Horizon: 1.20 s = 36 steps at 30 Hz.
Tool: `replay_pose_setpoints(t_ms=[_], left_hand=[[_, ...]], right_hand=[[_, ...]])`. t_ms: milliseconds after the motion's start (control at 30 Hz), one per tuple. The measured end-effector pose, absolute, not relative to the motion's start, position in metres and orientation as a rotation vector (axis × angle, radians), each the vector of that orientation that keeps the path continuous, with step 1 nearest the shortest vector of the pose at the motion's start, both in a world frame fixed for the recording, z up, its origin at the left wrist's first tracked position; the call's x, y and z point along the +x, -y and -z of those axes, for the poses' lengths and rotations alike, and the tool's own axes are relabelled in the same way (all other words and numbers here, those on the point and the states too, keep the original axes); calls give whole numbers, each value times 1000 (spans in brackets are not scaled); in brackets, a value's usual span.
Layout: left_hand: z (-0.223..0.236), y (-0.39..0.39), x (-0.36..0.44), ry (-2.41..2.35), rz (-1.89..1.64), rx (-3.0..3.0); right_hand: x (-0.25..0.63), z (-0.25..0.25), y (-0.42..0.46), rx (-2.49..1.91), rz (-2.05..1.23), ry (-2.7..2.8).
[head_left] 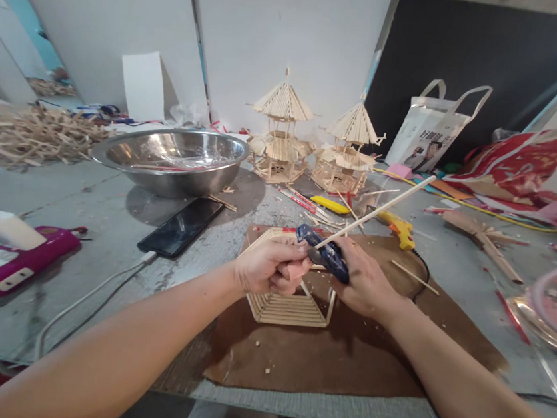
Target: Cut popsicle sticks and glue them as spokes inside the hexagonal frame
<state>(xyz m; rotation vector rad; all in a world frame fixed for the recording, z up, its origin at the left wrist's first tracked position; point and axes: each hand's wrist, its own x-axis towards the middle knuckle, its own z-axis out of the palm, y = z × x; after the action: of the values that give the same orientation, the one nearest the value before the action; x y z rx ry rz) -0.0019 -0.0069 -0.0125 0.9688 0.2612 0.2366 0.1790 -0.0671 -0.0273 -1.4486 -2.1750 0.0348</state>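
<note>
My right hand point(364, 279) is closed round a pair of dark blue-handled pliers point(335, 261), with their metal jaws pointing at my left hand. Fingers curled, my left hand point(275, 262) pinches the near end of a pale wooden stick point(379, 210) at those jaws. The stick slants up and away to the right; its gripped end is mostly covered by my fingers. Below both hands, a hexagonal frame of stacked sticks point(291, 312) lies on a brown sheet point(291, 365), its middle partly hidden.
Two stick-built pagodas point(281, 135) stand at the back. To their left are a steel bowl point(171, 180) and a black phone point(180, 228) on a cable. A yellow glue gun point(399, 229), a yellow-handled cutter point(330, 205) and a purple power strip point(16, 259) also lie on the table.
</note>
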Motion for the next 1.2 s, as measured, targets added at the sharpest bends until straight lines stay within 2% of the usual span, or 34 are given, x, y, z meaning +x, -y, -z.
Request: replay_pose_setpoints(t_ms=[233,1200], left_hand=[[14,6,-3,-191,-204,970],[11,6,-4,-275,-288,1062]], right_hand=[[178,24,68,-1428,-120,2211],[177,22,72,-1564,21,2183]])
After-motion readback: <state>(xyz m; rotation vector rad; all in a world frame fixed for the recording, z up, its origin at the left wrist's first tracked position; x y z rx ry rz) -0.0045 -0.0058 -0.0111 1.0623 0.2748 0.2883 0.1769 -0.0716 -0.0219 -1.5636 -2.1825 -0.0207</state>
